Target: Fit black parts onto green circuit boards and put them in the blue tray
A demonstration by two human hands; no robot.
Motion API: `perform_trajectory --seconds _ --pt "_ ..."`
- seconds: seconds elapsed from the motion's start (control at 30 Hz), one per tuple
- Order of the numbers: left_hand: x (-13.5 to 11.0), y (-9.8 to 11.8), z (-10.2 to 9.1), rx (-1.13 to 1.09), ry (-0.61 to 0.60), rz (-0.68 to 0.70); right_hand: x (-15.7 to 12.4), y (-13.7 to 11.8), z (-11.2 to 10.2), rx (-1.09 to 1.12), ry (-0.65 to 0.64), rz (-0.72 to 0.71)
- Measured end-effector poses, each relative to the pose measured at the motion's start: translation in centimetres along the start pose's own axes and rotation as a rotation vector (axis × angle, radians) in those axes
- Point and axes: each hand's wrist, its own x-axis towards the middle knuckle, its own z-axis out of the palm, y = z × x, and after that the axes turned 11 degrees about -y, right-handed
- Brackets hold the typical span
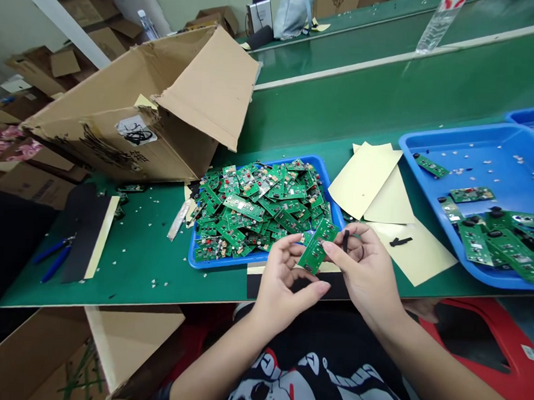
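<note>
Green bench (pixel 155 259), tray (pixel 334 207) heaped with boards; left hand (pixel 284 279) and right hand (pixel 364 269) pinching board (pixel 317 246).

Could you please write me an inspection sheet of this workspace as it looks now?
Surface: green bench, dotted with small white bits.
Job's things: one green board held over the bench edge; blue tray heaped with boards; right tray with fewer boards and white bits.
Clutter: yellow sheets, black strip, blue pliers, tipped carton.
Grippers: left hand and right hand both hold the board; right fingers also pinch a small black piece.
Cables: nothing seen.
Surroundings: stacked cartons at left, second bench behind, red stool at right.
</note>
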Motion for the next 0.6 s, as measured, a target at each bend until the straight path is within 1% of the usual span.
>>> perform_trajectory --seconds 0.03,0.1,0.17,0.27,0.33,0.4,0.5,0.6 --pt "0.1 0.0 0.2 -0.044 0.034 -0.051 -0.1 0.1 0.1 -0.005 0.000 -0.003" --pt "0.4 0.2 0.1 -0.066 0.114 -0.092 -0.5 0.2 0.0 -0.018 -0.015 -0.024" --pt "0.7 0.6 -0.5 -0.036 0.169 -0.082 -0.7 0.1 -0.5 -0.057 -0.028 -0.076" --pt "1.2 1.0 -1.9 0.004 0.183 -0.075 -0.8 -0.6 -1.7 -0.204 -0.021 -0.159" --pt "1.5 1.3 -2.5 0.019 0.147 -0.058 -0.6 -1.2 -2.4 -0.351 -0.012 -0.180" --pt "1.7 1.7 -2.7 0.026 0.076 -0.063 -0.5 -1.9 -2.8 -0.501 -0.029 -0.183" --pt "2.0 2.2 -2.0 -0.025 -0.033 -0.154 -0.4 -2.8 -2.9 -0.665 -0.112 -0.210" --pt "2.2 2.6 -1.1 -0.108 -0.100 -0.216 -0.2 -3.4 -2.6 -0.750 -0.210 -0.285"
